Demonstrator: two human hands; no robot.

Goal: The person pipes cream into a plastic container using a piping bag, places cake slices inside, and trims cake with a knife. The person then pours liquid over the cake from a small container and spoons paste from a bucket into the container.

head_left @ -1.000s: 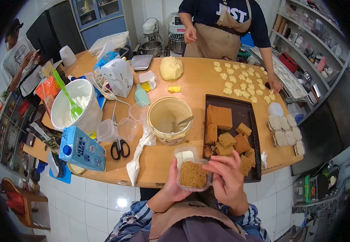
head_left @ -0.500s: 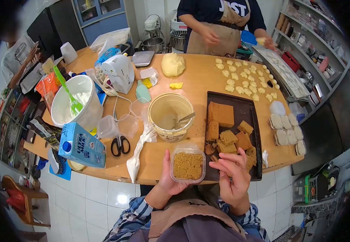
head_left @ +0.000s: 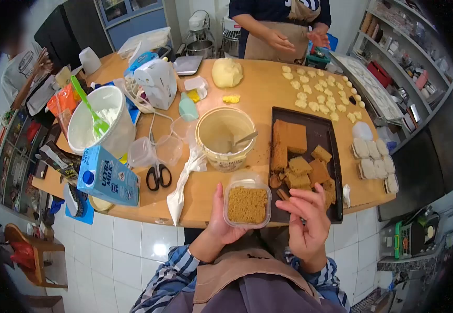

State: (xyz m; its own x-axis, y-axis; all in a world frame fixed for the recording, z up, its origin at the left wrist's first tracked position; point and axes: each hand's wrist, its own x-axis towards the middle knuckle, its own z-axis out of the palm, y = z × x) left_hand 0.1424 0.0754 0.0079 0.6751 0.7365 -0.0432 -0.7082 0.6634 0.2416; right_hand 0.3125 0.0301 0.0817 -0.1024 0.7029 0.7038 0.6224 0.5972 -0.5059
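The right hand's (head_left: pixel 308 219) fingers, earlier on the rim of the cake tub (head_left: pixel 247 204), have moved off it, toward four o'clock. The white patch at the tub's eleven o'clock edge has gone from view. At one o'clock, a co-worker's hand (head_left: pixel 319 39) has left the dough pieces (head_left: pixel 315 107) and come up before the apron (head_left: pixel 268 48).

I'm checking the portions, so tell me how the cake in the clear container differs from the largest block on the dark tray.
The cake in the container shows a rough, crumbly top; the large block has a smoother one. The cake is held in the left hand; the large block lies on the dark tray. Both look brown.
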